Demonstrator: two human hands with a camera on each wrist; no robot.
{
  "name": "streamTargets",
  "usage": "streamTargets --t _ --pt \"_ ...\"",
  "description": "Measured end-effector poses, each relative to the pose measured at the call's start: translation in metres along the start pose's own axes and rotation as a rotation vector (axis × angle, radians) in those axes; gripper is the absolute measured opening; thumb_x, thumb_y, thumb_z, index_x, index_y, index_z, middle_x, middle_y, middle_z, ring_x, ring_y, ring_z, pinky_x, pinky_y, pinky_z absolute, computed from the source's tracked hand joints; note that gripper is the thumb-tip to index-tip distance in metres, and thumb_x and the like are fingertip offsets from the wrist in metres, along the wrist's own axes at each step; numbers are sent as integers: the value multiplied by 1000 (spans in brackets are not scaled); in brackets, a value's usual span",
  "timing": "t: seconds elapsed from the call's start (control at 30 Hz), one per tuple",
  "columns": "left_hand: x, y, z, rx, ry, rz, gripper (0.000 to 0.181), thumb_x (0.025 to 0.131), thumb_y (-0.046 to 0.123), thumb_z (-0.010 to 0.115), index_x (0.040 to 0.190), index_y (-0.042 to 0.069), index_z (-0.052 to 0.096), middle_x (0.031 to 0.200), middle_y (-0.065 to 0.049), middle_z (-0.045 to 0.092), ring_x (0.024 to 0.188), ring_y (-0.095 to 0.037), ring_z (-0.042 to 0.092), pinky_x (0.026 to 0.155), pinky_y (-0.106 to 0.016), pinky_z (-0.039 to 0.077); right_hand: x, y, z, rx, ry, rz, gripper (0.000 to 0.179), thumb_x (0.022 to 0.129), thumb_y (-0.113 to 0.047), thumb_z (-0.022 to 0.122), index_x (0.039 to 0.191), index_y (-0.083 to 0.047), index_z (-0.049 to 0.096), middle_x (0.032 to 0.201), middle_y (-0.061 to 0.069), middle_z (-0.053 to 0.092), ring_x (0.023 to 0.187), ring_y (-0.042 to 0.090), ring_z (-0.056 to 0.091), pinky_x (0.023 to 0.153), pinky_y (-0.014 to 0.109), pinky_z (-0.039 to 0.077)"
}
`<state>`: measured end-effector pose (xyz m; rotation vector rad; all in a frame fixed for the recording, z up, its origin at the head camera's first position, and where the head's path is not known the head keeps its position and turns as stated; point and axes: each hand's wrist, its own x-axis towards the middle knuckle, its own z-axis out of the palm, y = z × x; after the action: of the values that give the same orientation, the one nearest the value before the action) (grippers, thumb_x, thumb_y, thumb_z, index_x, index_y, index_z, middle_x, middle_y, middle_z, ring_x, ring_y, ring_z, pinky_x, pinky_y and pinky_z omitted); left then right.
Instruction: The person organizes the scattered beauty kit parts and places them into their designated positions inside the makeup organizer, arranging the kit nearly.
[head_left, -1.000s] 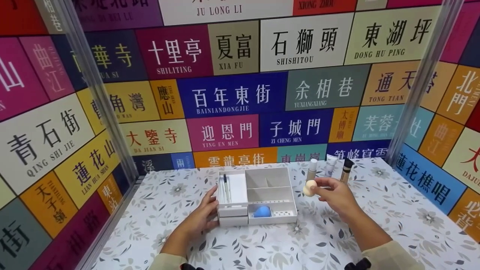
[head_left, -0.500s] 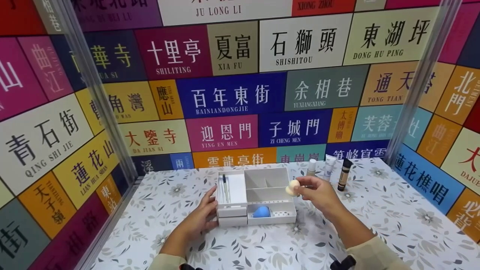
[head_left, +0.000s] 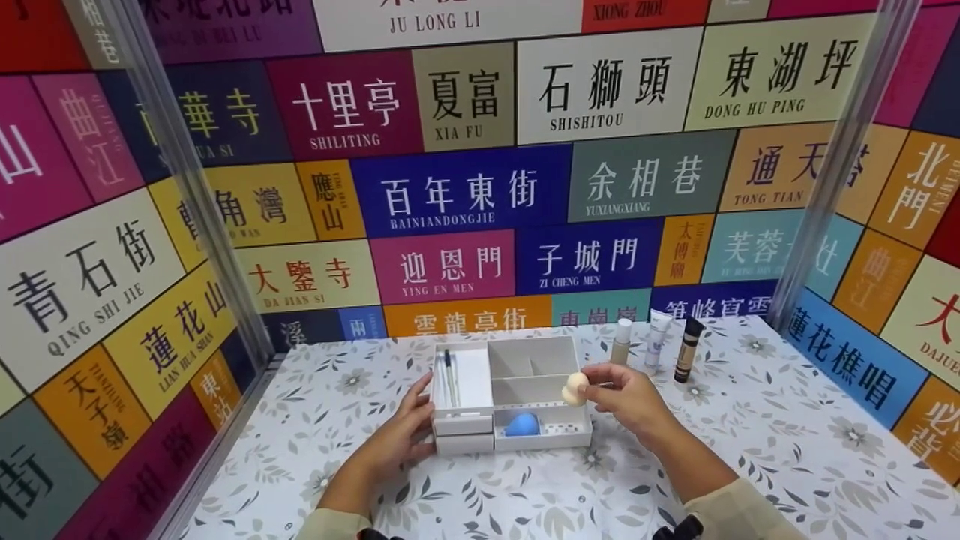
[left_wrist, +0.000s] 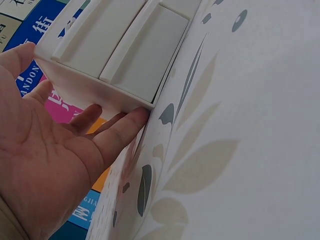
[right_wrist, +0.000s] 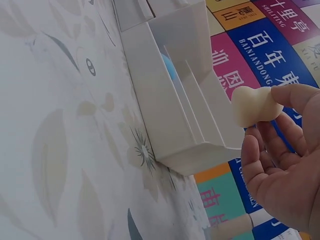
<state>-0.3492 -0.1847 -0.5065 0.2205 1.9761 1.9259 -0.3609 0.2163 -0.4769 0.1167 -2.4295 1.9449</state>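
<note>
Between thumb and fingertips, my right hand [head_left: 626, 397] pinches a cream, gourd-shaped makeup sponge [head_left: 574, 389]. It is held over the right side of a white cosmetics organizer [head_left: 544, 442], near its front compartment. The right wrist view shows the sponge [right_wrist: 255, 106] above the organizer's open edge [right_wrist: 185, 160]. My left hand [head_left: 397, 431] rests its fingertips against the organizer's left side, palm away from it, as the left wrist view shows. A blue makeup sponge [head_left: 523, 424] sits in the front compartment. Thin brushes [head_left: 451, 375] lie in the left tray.
Behind the right hand stand a bottle with a white cap [head_left: 621, 341], a white tube [head_left: 658, 337] and a black-capped tube [head_left: 688, 351]. Two small drawers [head_left: 465, 433] form the organizer's front left. A leaf-patterned cloth [head_left: 795, 435] covers the table, with sign-printed walls [head_left: 465, 187] around it.
My right hand has carried the cream sponge leftward and slightly down, from beside the bottles to over the organizer's right edge. The left hand stays at the organizer's side.
</note>
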Motion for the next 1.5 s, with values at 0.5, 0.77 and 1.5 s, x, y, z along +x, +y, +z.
streamTargets --t 0.5,0.77,1.5 --pt "0 0 0 18 11 2 64 112 48 45 168 53 15 181 -15 4 166 -47 18 129 -63 35 2 11 4 -110 -36 28 40 89 -22 87 125 -8 76 115 7 77 98 17 69 78 30 59" --pt "1 -1 0 19 15 -6 63 112 49 46 167 54 16 181 -14 4 166 -46 18 129 -63 34 1 14 3 -154 -36 1 41 91 -22 86 125 -4 75 119 9 78 102 17 70 81 27 59" --pt "1 -4 -1 3 -1 9 66 111 51 49 167 54 16 181 -13 5 166 -45 20 128 -62 36 2 8 -5 -126 -19 -4 42 96 -23 81 132 -2 71 121 9 76 99 13 70 81 29 59"
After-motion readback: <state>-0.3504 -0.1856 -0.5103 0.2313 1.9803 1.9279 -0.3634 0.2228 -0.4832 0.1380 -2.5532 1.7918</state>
